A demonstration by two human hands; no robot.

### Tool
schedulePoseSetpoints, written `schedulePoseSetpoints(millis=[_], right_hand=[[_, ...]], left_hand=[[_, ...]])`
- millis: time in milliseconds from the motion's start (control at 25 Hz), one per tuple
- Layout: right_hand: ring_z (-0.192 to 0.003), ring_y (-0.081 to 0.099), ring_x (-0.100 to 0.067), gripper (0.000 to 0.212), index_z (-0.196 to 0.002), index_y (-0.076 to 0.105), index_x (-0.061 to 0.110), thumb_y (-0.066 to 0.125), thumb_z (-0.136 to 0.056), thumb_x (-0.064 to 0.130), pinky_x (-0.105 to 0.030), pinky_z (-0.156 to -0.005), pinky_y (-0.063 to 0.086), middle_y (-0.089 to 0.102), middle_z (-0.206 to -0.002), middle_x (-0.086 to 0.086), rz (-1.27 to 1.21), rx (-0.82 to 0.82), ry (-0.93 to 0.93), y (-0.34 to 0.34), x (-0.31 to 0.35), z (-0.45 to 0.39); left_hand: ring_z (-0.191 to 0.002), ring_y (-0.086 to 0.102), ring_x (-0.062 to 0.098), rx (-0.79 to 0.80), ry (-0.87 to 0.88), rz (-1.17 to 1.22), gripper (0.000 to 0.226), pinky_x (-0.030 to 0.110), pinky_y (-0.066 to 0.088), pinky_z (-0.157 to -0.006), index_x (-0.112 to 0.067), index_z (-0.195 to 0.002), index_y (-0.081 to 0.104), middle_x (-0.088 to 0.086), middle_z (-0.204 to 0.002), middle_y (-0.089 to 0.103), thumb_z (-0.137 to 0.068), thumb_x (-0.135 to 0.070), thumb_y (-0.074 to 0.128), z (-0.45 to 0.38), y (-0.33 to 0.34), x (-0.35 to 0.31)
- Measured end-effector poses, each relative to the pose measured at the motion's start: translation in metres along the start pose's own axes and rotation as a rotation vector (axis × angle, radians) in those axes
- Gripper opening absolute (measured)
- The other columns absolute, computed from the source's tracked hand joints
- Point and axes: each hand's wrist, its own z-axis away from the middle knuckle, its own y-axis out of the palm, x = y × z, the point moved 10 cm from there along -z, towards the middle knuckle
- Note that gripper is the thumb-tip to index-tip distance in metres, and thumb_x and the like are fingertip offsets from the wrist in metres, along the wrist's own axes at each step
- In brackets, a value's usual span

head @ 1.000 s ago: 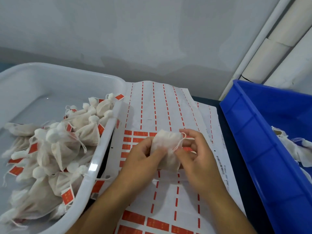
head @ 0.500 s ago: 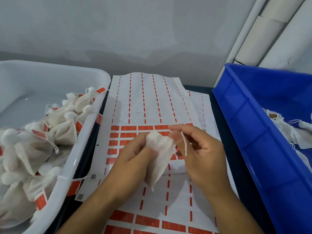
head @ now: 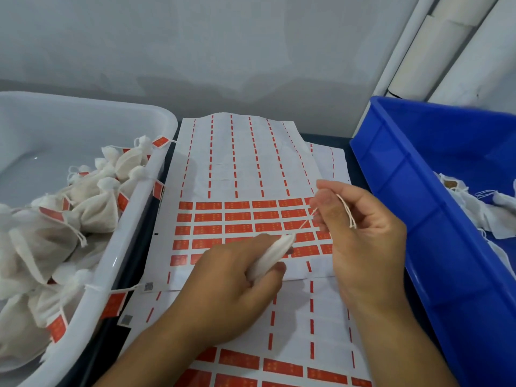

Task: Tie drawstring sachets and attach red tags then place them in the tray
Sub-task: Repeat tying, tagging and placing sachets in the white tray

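Note:
My left hand (head: 231,286) grips a white cloth sachet (head: 272,254), whose gathered neck pokes out between thumb and fingers. A thin white drawstring (head: 308,217) runs taut from that neck up to my right hand (head: 360,236), which pinches it; the string's loose end hangs over the fingers. Both hands hover above a sheet of red tag stickers (head: 237,216). The white tray (head: 134,241) on the left holds several tied sachets with red tags (head: 92,208).
A blue bin (head: 418,208) at the right holds untied white sachets (head: 480,208). A second sticker sheet (head: 279,367) lies at the near edge. White rolls (head: 435,48) lean against the grey wall behind. The dark tabletop (head: 329,136) shows between the containers.
My right hand has pulled the drawstring out to the right and up, cinching the sachet's mouth. My left hand now wraps the sachet more fully. The camera has turned slightly rightward.

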Motion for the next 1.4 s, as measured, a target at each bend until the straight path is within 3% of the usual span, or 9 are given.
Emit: schedulePoseSetpoints(millis=[240, 400, 560, 680, 760, 880, 960, 1040, 1400], right_hand=[[-0.073, 0.073, -0.013, 0.028, -0.104, 0.077, 0.037, 0.059, -0.089, 0.051, -0.018, -0.063, 0.058, 0.077, -0.084, 0.005, 0.026, 0.111, 0.058, 0.016, -0.004, 0.002], [-0.069, 0.074, -0.017, 0.033, -0.105, 0.077, 0.04, 0.055, -0.086, 0.056, -0.019, -0.06, 0.057, 0.077, -0.082, 0.001, -0.001, 0.172, 0.114, 0.023, -0.007, 0.002], [-0.063, 0.07, -0.011, 0.033, -0.099, 0.079, 0.038, 0.056, -0.086, 0.058, -0.017, -0.056, 0.055, 0.074, -0.075, 0.004, 0.07, 0.118, 0.042, 0.014, 0.001, 0.002], [-0.062, 0.067, -0.011, 0.034, -0.103, 0.079, 0.039, 0.055, -0.088, 0.058, -0.019, -0.058, 0.055, 0.073, -0.074, 0.004, 0.072, 0.123, 0.035, 0.014, 0.002, 0.003], [-0.063, 0.067, -0.011, 0.033, -0.108, 0.077, 0.043, 0.055, -0.089, 0.058, -0.019, -0.059, 0.056, 0.072, -0.075, 0.002, 0.053, 0.124, 0.028, 0.014, 0.004, 0.004], [-0.071, 0.072, -0.014, 0.031, -0.11, 0.076, 0.043, 0.054, -0.092, 0.055, -0.02, -0.064, 0.058, 0.073, -0.078, 0.003, 0.046, 0.135, -0.007, 0.013, 0.01, 0.006], [-0.073, 0.074, -0.015, 0.028, -0.11, 0.076, 0.04, 0.053, -0.096, 0.048, -0.02, -0.066, 0.059, 0.075, -0.08, 0.003, 0.037, 0.171, -0.035, 0.017, 0.012, 0.009], [-0.074, 0.075, -0.016, 0.025, -0.11, 0.077, 0.038, 0.054, -0.099, 0.039, -0.02, -0.066, 0.06, 0.076, -0.082, 0.002, 0.032, 0.244, -0.056, 0.026, 0.014, 0.013], [-0.089, 0.075, -0.001, 0.022, -0.116, 0.074, 0.037, 0.057, -0.101, 0.039, -0.012, -0.078, 0.056, 0.078, -0.093, 0.022, 0.231, 0.464, -0.191, 0.056, 0.012, 0.03]], left_hand=[[-0.093, 0.057, -0.011, -0.077, 0.057, -0.057, 0.031, 0.007, 0.043, -0.057, -0.057, -0.091, 0.05, -0.044, -0.096, 0.054, -0.082, -0.082, 0.034, 0.001, -0.01, -0.006], [-0.087, 0.059, -0.006, -0.087, 0.071, -0.107, 0.025, 0.006, 0.04, -0.063, -0.053, -0.086, 0.049, -0.036, -0.081, 0.057, -0.088, -0.07, 0.031, 0.001, -0.011, -0.005], [-0.076, 0.055, -0.005, -0.046, 0.103, -0.258, 0.047, 0.007, 0.038, -0.068, -0.048, -0.107, 0.058, -0.039, -0.079, 0.043, -0.085, -0.069, 0.022, -0.001, -0.001, -0.009], [-0.09, 0.053, -0.01, -0.056, 0.057, -0.264, 0.041, 0.008, 0.041, -0.073, -0.055, -0.121, 0.047, -0.043, -0.096, 0.043, -0.087, -0.074, 0.037, -0.002, -0.003, -0.008], [-0.102, 0.051, -0.01, -0.125, 0.031, -0.183, 0.052, 0.007, 0.044, -0.073, -0.063, -0.126, 0.035, -0.043, -0.112, 0.043, -0.08, -0.077, 0.053, 0.0, -0.014, -0.008], [-0.08, 0.058, -0.009, -0.202, -0.073, 0.146, 0.024, 0.006, 0.046, -0.056, -0.052, -0.101, 0.057, -0.033, -0.085, 0.057, -0.087, -0.071, 0.049, 0.001, -0.026, 0.001], [-0.057, 0.056, -0.004, 0.007, -0.239, 0.401, 0.049, 0.009, 0.043, -0.05, -0.043, -0.09, 0.072, -0.022, -0.068, 0.061, -0.097, -0.071, 0.032, 0.0, -0.005, 0.011], [-0.054, 0.054, -0.001, 0.199, -0.355, 0.538, 0.059, 0.014, 0.044, -0.053, -0.037, -0.091, 0.078, -0.013, -0.075, 0.069, -0.097, -0.067, 0.026, 0.004, 0.018, 0.015], [-0.106, 0.071, 0.016, 0.138, -0.473, 0.859, 0.039, 0.028, 0.056, -0.084, -0.033, -0.114, 0.074, -0.003, -0.113, 0.075, -0.099, -0.058, 0.048, -0.002, 0.025, 0.035]])
